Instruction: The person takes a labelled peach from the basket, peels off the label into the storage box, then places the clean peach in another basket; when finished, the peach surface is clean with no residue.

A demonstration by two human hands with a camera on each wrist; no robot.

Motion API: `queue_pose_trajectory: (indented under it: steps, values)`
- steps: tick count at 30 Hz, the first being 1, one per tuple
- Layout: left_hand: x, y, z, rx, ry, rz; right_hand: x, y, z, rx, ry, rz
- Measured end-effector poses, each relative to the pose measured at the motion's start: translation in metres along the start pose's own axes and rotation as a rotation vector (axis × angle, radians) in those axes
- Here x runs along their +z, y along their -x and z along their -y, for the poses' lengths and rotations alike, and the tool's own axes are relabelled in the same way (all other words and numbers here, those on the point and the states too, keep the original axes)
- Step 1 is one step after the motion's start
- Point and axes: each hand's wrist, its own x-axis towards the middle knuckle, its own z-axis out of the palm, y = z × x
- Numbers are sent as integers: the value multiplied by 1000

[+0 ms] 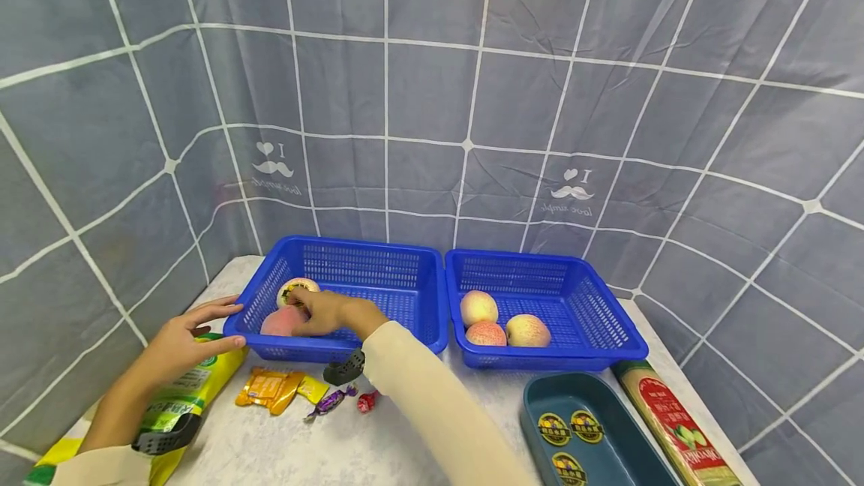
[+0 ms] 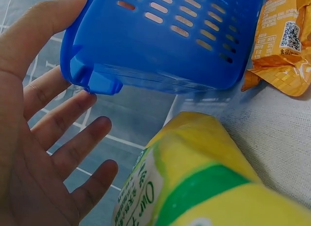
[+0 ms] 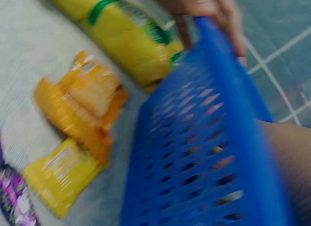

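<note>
The tabletop (image 1: pixel 270 448) is covered with a whitish, faintly patterned cloth. Behind it and at both sides hangs a grey-blue curtain (image 1: pixel 432 88) with white grid lines and 2 small moustache prints (their letters are reversed, as in a mirror).

On the tabletop stand, side by side, the left basket (image 1: pixel 378 247) and the right basket (image 1: pixel 567 359), both blue, with holes in the walls. In the left basket there is 1 pink fruit (image 1: pixel 278 322) near the front left corner and, just behind it, 1 pale fruit (image 1: pixel 289 283) with a black and yellow sticker (image 1: pixel 292 292). The right basket contains 3 pink-yellow fruits (image 1: pixel 529 331). Before it is a teal tray (image 1: pixel 621 441), in which 3 round stickers (image 1: pixel 586 426) are visible; beside the tray lies a long packet (image 1: pixel 682 426) with a red label. In front of the left basket there are orange packaging (image 1: pixel 266 388), a yellow packet (image 1: pixel 312 388), a purple candy (image 1: pixel 331 401) and a red candy (image 1: pixel 367 401). A yellow-green bag (image 1: pixel 182 392) is under the left forearm (image 1: pixel 121 403).

The left grip (image 1: pixel 181 345) is released, its fingers spread around the left basket's front left corner. The right grip (image 1: pixel 331 313) is inside this basket, touching the pink fruit; whether its fingers close around it, I cannot tell.
</note>
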Motion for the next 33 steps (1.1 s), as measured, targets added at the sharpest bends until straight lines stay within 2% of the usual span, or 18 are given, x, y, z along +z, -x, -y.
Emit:
queue_pose_trajectory:
  steps: [3,10,16,21,24,27,33]
  values:
    - [2,0,-1,-2,-3,6,8,2,-2,16,-15,-29]
    - [5,0,0,-1,13,11,17,5,-8,67,-175,-89]
    - [8,-1,3,8,38,16,7,9,-10,31,-79,-119]
    - [6,-3,3,1,48,29,-15,28,-12,33,-42,-214]
    - [3,-2,3,-11,45,27,-28,48,-10,4,-38,-277]
    - [1,0,5,-16,54,25,-38,78,-8,-38,-31,-337]
    - [3,-2,10,5,89,16,-44,166,-10,-52,55,-426]
